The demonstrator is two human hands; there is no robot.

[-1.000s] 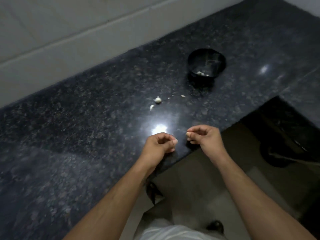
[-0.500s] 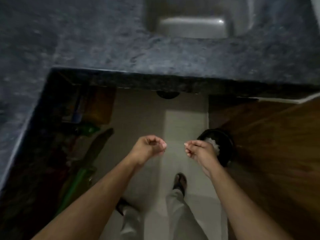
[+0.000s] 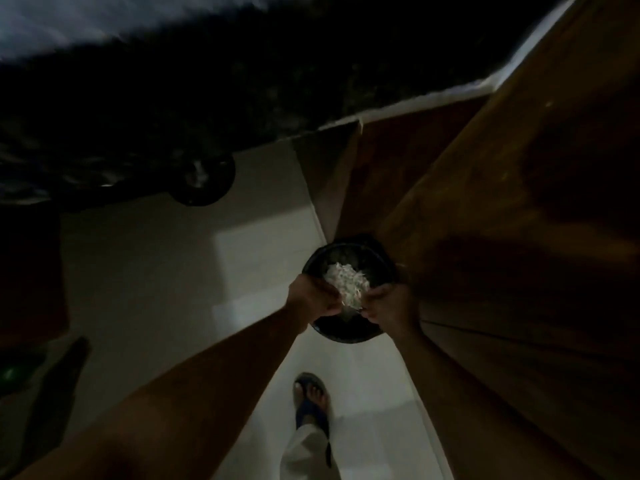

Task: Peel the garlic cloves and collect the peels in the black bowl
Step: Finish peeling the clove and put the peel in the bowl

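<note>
Peels (image 3: 346,284) in bowl (image 3: 349,332); hands over near rim.

A dark stone bench (image 3: 242,84) runs across the top, blurred. A brown wooden cabinet (image 3: 519,237) fills the right side. Pale tiled floor (image 3: 166,271) lies below. A round dark thing (image 3: 204,181) shows under the bench edge. A foot in a blue sandal (image 3: 311,400) stands on the floor, and something green (image 3: 14,374) sits at the left edge
</note>
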